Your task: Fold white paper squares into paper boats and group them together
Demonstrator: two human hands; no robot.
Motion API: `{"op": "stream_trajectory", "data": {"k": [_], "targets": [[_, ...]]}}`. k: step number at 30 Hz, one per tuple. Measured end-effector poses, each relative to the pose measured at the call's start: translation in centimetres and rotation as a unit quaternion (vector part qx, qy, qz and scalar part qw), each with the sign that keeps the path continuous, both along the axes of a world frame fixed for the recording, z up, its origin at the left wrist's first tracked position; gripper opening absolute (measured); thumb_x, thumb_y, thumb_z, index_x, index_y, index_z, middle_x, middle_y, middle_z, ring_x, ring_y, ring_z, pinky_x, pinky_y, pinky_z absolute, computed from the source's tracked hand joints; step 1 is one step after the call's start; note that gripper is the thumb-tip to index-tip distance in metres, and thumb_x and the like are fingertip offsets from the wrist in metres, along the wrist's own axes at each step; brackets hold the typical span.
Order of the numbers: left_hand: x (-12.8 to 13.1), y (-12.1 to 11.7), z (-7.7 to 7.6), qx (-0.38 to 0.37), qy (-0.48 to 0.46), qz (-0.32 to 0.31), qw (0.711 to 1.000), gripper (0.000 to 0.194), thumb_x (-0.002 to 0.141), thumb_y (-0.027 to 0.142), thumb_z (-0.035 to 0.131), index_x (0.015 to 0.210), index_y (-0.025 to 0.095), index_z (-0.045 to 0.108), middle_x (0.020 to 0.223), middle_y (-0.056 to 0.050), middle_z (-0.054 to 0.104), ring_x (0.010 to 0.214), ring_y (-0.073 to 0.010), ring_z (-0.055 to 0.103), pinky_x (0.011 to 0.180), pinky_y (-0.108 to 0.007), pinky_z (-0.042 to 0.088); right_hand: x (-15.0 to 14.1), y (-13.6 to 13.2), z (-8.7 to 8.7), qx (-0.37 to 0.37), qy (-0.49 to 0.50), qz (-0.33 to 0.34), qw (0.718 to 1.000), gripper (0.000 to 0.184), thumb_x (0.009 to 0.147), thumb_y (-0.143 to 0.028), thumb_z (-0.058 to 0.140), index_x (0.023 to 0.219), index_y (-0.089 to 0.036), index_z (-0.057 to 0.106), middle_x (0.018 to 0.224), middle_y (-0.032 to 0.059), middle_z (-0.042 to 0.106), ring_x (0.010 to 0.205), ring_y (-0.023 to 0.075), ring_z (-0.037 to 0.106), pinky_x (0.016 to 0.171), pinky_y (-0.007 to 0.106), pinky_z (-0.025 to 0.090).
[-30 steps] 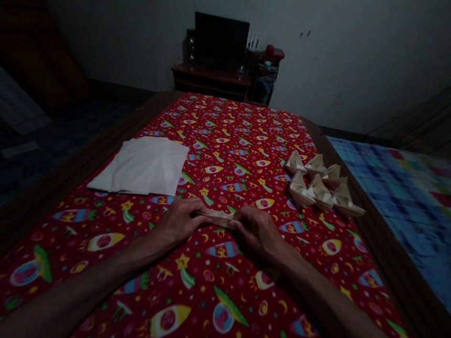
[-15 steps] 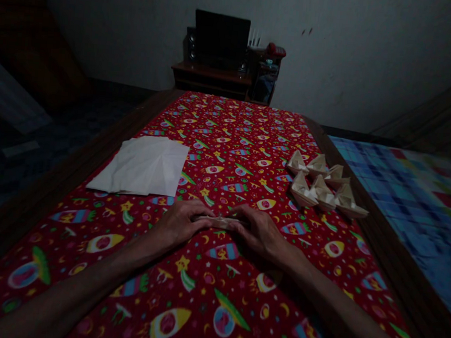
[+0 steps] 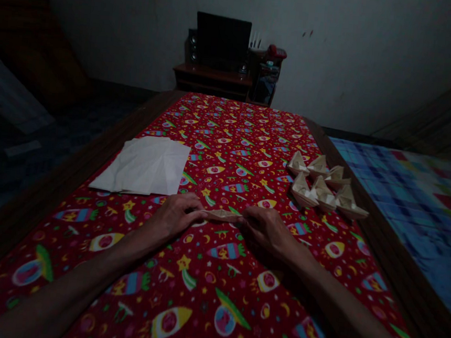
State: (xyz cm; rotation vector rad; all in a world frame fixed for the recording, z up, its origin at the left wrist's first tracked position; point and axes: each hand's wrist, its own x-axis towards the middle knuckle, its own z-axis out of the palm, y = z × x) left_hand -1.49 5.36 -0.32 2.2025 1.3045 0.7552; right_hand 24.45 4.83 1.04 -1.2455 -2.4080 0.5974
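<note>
A folded paper boat (image 3: 222, 215), long, low and narrow, is stretched between my two hands just above or on the red cloth. My left hand (image 3: 180, 213) pinches its left end between thumb and fingers. Its right end is gripped the same way by my right hand (image 3: 264, 225). A small peak shows in the middle of the paper. To the left lies a fanned stack of pale paper sheets (image 3: 147, 165). Several finished-looking paper boats (image 3: 322, 191) stand in two rows on the right.
The rocket-patterned red cloth (image 3: 216, 273) covers a dark wooden table (image 3: 394, 262). Beyond its far end stand a black monitor (image 3: 222, 41) and speakers on a brown desk (image 3: 213, 75). A blue checked mat (image 3: 397, 189) lies to the right.
My hands have moved apart, out to the two ends of the paper boat. More of its middle now shows between them. The stack and the row of boats stay put.
</note>
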Motion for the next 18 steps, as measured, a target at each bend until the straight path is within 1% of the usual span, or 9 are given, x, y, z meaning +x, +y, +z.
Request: {"op": "stream_trajectory", "data": {"k": [2,3,5,7,9,11,13,16,18], "targets": [[0.2,-0.2,0.1,0.014,0.012,-0.003,1.000,0.015,0.083,0.024,0.059,0.073,0.016,0.067,0.072,0.000,0.062,0.066,-0.0111,0.056,0.061,-0.020,0.040,-0.1,-0.1,0.1,0.015,-0.015,0.014,1.000,0.033,0.093,-0.035,0.042,0.070,-0.015,0.055,0.062,-0.0005,0.050,0.054,0.0090,0.042,0.050,0.021,0.027],[0.3,-0.4,0.1,0.023,0.019,-0.005,1.000,0.016,0.084,0.025,0.058,0.073,0.016,0.067,0.073,0.000,0.062,0.067,-0.0114,0.057,0.062,-0.021,0.040,-0.3,-0.1,0.2,0.030,-0.021,0.023,0.999,0.031,0.093,-0.035,0.043,0.075,-0.015,0.058,0.068,0.0014,0.054,0.059,0.0103,0.046,0.053,0.021,0.030],[0.6,-0.6,0.2,0.044,0.029,-0.015,0.999,0.017,0.086,0.025,0.056,0.074,0.016,0.066,0.074,-0.001,0.061,0.069,-0.0119,0.056,0.062,-0.021,0.040,-0.7,-0.2,0.3,0.073,-0.027,0.041,0.996,0.025,0.091,-0.036,0.047,0.093,-0.016,0.062,0.088,0.0066,0.059,0.074,0.0146,0.053,0.062,0.023,0.036],[0.9,-0.9,0.2,0.064,0.031,-0.034,0.997,0.018,0.087,0.025,0.055,0.075,0.016,0.065,0.074,-0.001,0.059,0.069,-0.0120,0.056,0.062,-0.021,0.040,-1.2,-0.3,0.1,0.102,-0.031,0.053,0.993,0.029,0.088,-0.038,0.052,0.105,-0.017,0.061,0.099,0.0099,0.059,0.085,0.0183,0.054,0.069,0.026,0.039],[1.1,-1.2,0.2,0.078,0.030,-0.052,0.995,0.019,0.088,0.024,0.053,0.076,0.015,0.064,0.074,-0.001,0.058,0.069,-0.0120,0.055,0.062,-0.021,0.040,-1.7,-0.3,-0.1,0.103,-0.030,0.061,0.992,0.026,0.089,-0.036,0.051,0.101,-0.016,0.063,0.095,0.0094,0.059,0.083,0.0177,0.054,0.068,0.026,0.039],[1.4,-1.5,0.2,0.086,0.031,-0.063,0.994,0.019,0.089,0.024,0.052,0.076,0.014,0.063,0.074,-0.002,0.057,0.070,-0.0123,0.054,0.063,-0.022,0.040,-2.1,-0.4,-0.5,0.083,-0.018,0.063,0.994,0.023,0.091,-0.031,0.048,0.088,-0.016,0.065,0.086,0.0074,0.060,0.074,0.0146,0.054,0.064,0.023,0.038],[1.5,-1.8,0.2,0.087,0.034,-0.068,0.993,0.020,0.090,0.024,0.050,0.077,0.014,0.061,0.075,-0.002,0.056,0.071,-0.0128,0.054,0.064,-0.022,0.041,-2.2,-0.5,-0.8,0.066,0.002,0.062,0.996,0.025,0.091,-0.026,0.047,0.079,-0.015,0.065,0.079,0.0059,0.060,0.067,0.0120,0.053,0.059,0.021,0.036],[1.6,-1.9,0.5,0.080,0.046,-0.065,0.994,0.022,0.091,0.024,0.048,0.075,0.014,0.060,0.075,-0.002,0.055,0.071,-0.0134,0.053,0.064,-0.023,0.040,-2.1,-0.6,-1.1,0.067,0.016,0.058,0.996,0.025,0.089,-0.023,0.049,0.070,-0.014,0.063,0.072,0.0044,0.059,0.061,0.0105,0.051,0.055,0.020,0.033],[1.7,-1.9,0.8,0.079,0.059,-0.064,0.993,0.023,0.091,0.023,0.046,0.074,0.014,0.059,0.077,-0.003,0.056,0.073,-0.0141,0.053,0.065,-0.024,0.041,-1.9,-0.5,-1.1,0.076,0.017,0.060,0.995,0.022,0.086,-0.018,0.050,0.069,-0.014,0.062,0.071,0.0039,0.059,0.060,0.0105,0.051,0.055,0.020,0.033]]}}
